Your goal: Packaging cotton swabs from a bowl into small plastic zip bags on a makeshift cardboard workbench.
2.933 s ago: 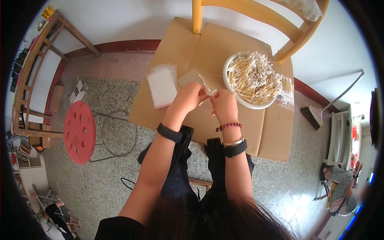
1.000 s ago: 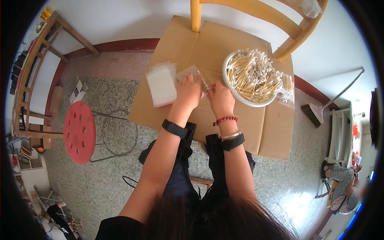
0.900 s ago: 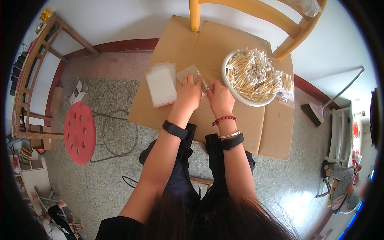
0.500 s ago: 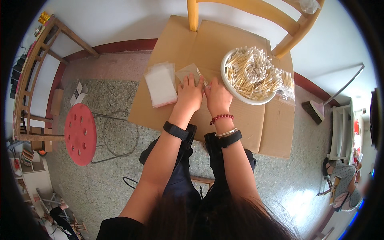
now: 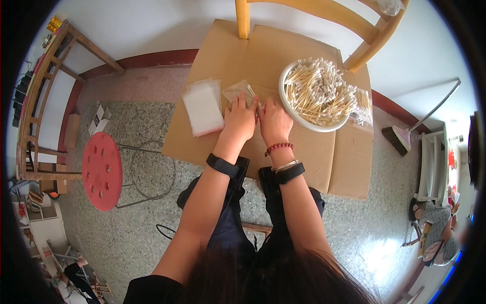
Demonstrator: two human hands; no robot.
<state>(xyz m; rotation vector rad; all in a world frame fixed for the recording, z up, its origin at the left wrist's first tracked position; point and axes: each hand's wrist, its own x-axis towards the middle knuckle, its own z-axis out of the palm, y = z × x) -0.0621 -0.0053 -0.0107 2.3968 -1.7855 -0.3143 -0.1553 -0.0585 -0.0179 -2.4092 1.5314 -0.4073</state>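
Note:
A small clear plastic bag (image 5: 235, 90) lies on the cardboard under the fingers of my left hand (image 5: 240, 121), which hold it down with the thumb turned inward. A few cotton swabs (image 5: 250, 90) stick out past the fingertips, at the bag's right edge. My right hand (image 5: 275, 123) has its fingers curled together at the lower end of these swabs; its fingertips are partly hidden. Both hands nearly touch. On the left is a stack of flat clear bags (image 5: 203, 109). To the right stands a white bowl (image 5: 302, 123) heaped with loose cotton swabs (image 5: 321, 91).
Cardboard (image 5: 304, 157) covers the seat of a yellow wooden chair (image 5: 324, 17). Filled bags of swabs (image 5: 363, 107) lie right of the bowl. A red round stool (image 5: 102, 171) stands at left, a broom (image 5: 397, 141) at right. A wooden rack (image 5: 40, 101) is against the left wall.
My right hand has shifted very slightly left and up, beside the swabs. The left hand stays over the bag, and the bowl and bag stack are where they were.

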